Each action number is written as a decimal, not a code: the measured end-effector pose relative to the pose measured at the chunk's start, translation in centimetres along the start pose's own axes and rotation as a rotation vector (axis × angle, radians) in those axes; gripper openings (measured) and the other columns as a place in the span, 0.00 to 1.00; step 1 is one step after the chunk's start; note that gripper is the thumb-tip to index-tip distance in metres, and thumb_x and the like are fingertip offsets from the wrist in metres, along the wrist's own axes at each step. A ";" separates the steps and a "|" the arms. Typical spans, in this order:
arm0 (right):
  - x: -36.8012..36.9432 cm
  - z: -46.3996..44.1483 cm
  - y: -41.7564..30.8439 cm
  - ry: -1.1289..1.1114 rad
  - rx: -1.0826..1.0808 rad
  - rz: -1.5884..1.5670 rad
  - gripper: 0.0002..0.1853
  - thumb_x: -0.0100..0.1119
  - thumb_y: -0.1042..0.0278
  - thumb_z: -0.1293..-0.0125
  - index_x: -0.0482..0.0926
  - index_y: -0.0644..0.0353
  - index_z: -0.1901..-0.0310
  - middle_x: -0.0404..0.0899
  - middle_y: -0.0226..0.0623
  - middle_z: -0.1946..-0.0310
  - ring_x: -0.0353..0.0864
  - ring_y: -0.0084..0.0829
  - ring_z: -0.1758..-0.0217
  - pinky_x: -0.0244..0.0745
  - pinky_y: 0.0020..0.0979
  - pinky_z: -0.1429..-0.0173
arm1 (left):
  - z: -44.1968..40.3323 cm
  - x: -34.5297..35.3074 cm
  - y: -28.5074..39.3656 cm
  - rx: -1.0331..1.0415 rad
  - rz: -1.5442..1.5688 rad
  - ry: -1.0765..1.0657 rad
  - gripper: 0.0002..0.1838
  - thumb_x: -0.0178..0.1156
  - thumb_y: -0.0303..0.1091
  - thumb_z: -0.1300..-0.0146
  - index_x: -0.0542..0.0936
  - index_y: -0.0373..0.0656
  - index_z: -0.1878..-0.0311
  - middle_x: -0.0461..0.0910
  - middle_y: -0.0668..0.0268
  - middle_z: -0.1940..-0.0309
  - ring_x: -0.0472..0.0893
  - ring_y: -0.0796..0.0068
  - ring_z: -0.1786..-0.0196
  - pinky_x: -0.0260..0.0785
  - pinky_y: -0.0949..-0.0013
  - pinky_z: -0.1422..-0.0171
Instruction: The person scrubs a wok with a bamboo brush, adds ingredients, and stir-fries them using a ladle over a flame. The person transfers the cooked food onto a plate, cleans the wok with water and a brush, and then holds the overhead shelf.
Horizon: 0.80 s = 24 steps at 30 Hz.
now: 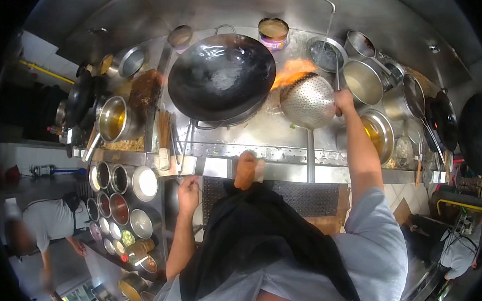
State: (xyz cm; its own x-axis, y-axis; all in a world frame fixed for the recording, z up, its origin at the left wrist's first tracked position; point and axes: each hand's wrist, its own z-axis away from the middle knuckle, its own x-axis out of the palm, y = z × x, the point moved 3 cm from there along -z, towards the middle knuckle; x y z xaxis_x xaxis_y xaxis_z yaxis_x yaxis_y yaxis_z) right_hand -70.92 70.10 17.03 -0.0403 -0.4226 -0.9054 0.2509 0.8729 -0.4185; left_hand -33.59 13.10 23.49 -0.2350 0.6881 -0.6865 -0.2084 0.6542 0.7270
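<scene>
My right hand (344, 101) is closed round the dark end of a metal ladle (336, 73), whose shaft runs up to a water-filled metal bowl (323, 56). Beside that hand lies a perforated skimmer (307, 100), its long handle pointing towards me, with orange flame behind it. A large black wok (221, 77) sits left of the flame, a pale shiny patch at its bottom. Near the stove's front edge, my left hand (188, 194) hangs with curled fingers; whatever they may hold is hidden. An orange-brown cloth-like bundle (246, 171) rests on that edge between my hands.
Metal pots (362, 81) and a bowl of yellow liquid (378, 134) crowd the right. At left are a bamboo brush (164, 132), a saucepan of oil (112, 118) and several ingredient containers (141, 223). A running tap (332, 7) hangs overhead. Other people (49, 220) are at both sides.
</scene>
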 end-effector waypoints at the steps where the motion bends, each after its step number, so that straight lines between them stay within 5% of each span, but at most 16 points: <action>1: -0.3 -0.7 0.1 -0.003 -0.006 -0.002 0.13 0.55 0.63 0.35 0.79 0.65 0.60 0.80 0.40 0.75 0.81 0.29 0.73 0.77 0.35 0.68 | 0.4 -0.1 -0.3 -0.004 0.009 0.002 0.10 0.58 0.22 0.39 0.82 0.35 0.56 0.81 0.53 0.61 0.81 0.58 0.55 0.72 0.65 0.47; 3: 1.0 -1.2 0.3 -0.537 0.469 -1.380 0.09 0.52 0.66 0.32 0.76 0.64 0.61 0.76 0.33 0.78 0.76 0.24 0.78 0.74 0.27 0.73 | 1.5 -0.3 -0.8 -0.060 0.001 -0.003 0.09 0.58 0.23 0.39 0.82 0.36 0.56 0.81 0.53 0.60 0.81 0.59 0.56 0.72 0.65 0.48; 4: 0.2 -0.8 -0.4 -0.539 0.465 -1.377 0.09 0.52 0.66 0.32 0.76 0.64 0.61 0.76 0.33 0.78 0.76 0.24 0.78 0.74 0.27 0.73 | 1.8 -0.2 -1.2 -0.112 -0.003 -0.014 0.09 0.58 0.23 0.38 0.82 0.36 0.55 0.81 0.53 0.60 0.81 0.60 0.57 0.73 0.65 0.49; 6: -2.3 1.4 -2.2 -0.687 0.610 -1.886 0.08 0.51 0.69 0.31 0.71 0.58 0.69 0.70 0.27 0.80 0.72 0.20 0.79 0.72 0.21 0.73 | 1.8 0.2 -1.9 -0.111 0.046 -0.007 0.09 0.58 0.24 0.37 0.82 0.36 0.55 0.82 0.54 0.60 0.81 0.61 0.58 0.73 0.66 0.50; 7: -3.3 2.6 -2.4 -0.695 0.549 -1.961 0.07 0.51 0.71 0.31 0.71 0.68 0.61 0.71 0.28 0.77 0.73 0.21 0.77 0.71 0.19 0.75 | 1.9 0.4 -2.2 -0.110 0.090 -0.001 0.09 0.58 0.25 0.36 0.83 0.36 0.55 0.82 0.54 0.60 0.81 0.62 0.59 0.73 0.66 0.51; 13: -13.0 13.0 -8.0 -0.776 0.501 -2.193 0.18 0.48 0.71 0.28 0.65 0.77 0.44 0.71 0.30 0.71 0.72 0.19 0.75 0.70 0.20 0.76 | -4.3 1.2 3.4 0.051 0.100 -0.036 0.12 0.58 0.24 0.37 0.82 0.37 0.51 0.83 0.57 0.58 0.81 0.69 0.56 0.72 0.71 0.52; 16: -16.3 18.3 -11.3 -0.787 0.433 -2.184 0.21 0.47 0.70 0.27 0.63 0.79 0.40 0.71 0.30 0.69 0.72 0.18 0.75 0.70 0.20 0.76 | -9.0 1.3 9.5 0.350 0.028 0.065 0.16 0.59 0.25 0.41 0.81 0.38 0.49 0.82 0.56 0.57 0.80 0.58 0.53 0.72 0.63 0.47; 17: -17.2 20.1 -12.4 -0.782 0.429 -2.182 0.21 0.47 0.70 0.27 0.63 0.79 0.40 0.71 0.30 0.69 0.72 0.18 0.75 0.70 0.20 0.76 | -10.0 1.4 11.7 0.499 -0.007 0.164 0.16 0.60 0.27 0.42 0.81 0.38 0.50 0.81 0.54 0.57 0.79 0.54 0.52 0.72 0.59 0.45; 21: -18.8 26.0 -15.4 -0.856 0.444 -2.171 0.24 0.48 0.68 0.27 0.62 0.77 0.37 0.71 0.29 0.69 0.71 0.17 0.76 0.69 0.19 0.79 | -13.1 3.9 13.7 0.531 -0.209 0.178 0.14 0.63 0.29 0.44 0.83 0.40 0.53 0.81 0.57 0.59 0.78 0.54 0.54 0.71 0.56 0.47; 24: -17.7 29.3 -16.4 -0.882 0.469 -1.950 0.23 0.51 0.66 0.29 0.65 0.68 0.36 0.69 0.24 0.71 0.67 0.12 0.79 0.63 0.17 0.85 | -14.3 5.5 12.0 0.470 -0.380 0.004 0.11 0.64 0.29 0.45 0.83 0.41 0.58 0.80 0.58 0.62 0.78 0.54 0.57 0.70 0.56 0.50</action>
State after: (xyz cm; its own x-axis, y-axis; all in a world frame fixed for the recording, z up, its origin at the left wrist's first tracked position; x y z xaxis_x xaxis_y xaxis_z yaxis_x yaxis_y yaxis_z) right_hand -45.96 56.13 41.97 -0.1697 -0.5427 0.8226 0.6113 -0.7127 -0.3440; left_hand -50.98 20.30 28.60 -0.2298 0.3785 -0.8966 0.1637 0.9232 0.3478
